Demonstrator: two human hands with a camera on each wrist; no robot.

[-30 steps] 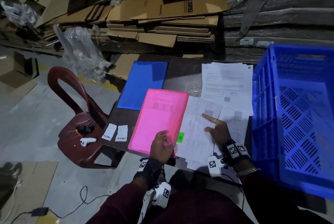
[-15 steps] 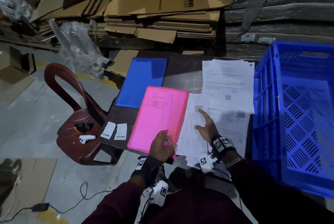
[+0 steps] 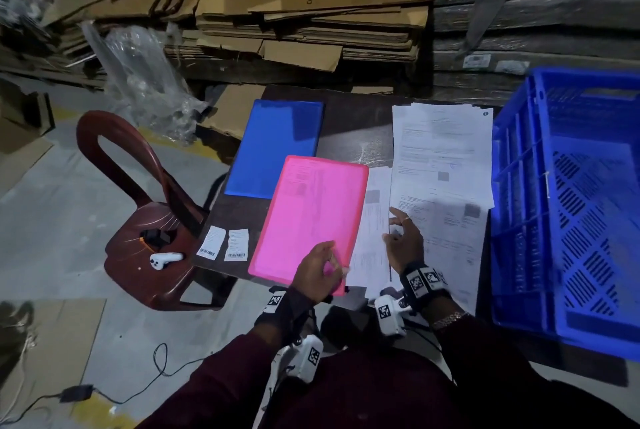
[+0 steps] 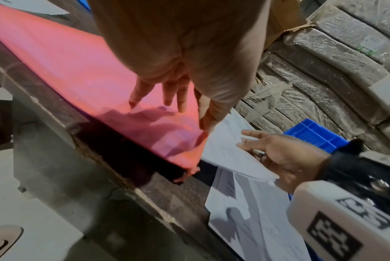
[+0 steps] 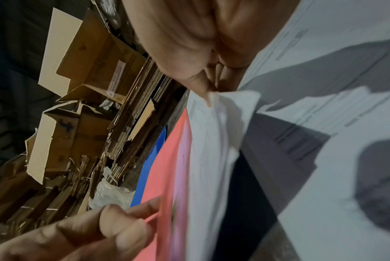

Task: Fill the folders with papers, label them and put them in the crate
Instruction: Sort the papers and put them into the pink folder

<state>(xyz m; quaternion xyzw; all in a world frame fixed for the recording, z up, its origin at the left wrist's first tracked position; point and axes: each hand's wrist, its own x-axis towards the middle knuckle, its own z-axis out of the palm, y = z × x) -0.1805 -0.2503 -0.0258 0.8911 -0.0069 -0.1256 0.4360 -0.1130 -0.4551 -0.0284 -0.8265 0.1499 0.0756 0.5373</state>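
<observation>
A pink folder point(image 3: 311, 217) lies closed on the dark table point(image 3: 353, 137), with printed sheets showing through its cover. My left hand point(image 3: 320, 272) is over its near right corner, fingers point(image 4: 167, 95) fairly straight, tips on the cover and thumb at the right edge. Right beside the folder, my right hand point(image 3: 403, 238) pinches the left edge of a loose white sheet point(image 4: 231, 155) and lifts it off the spread papers point(image 3: 441, 165). A blue folder point(image 3: 277, 148) lies behind the pink one. Right of the table stands the blue crate point(image 3: 571, 207), with nothing visible inside. Two white barcode labels point(image 3: 223, 244) lie at the table's left edge.
A maroon plastic chair point(image 3: 145, 220) stands left of the table with a white controller point(image 3: 164, 259) on its seat. Flattened cardboard point(image 3: 311, 13) and wrapped bundles point(image 3: 536, 20) are stacked behind. A cable and adapter point(image 3: 76, 393) lie on the floor.
My right hand slid left across the papers toward the pink folder and took hold of a sheet's edge. The green tag beside my left hand is no longer seen.
</observation>
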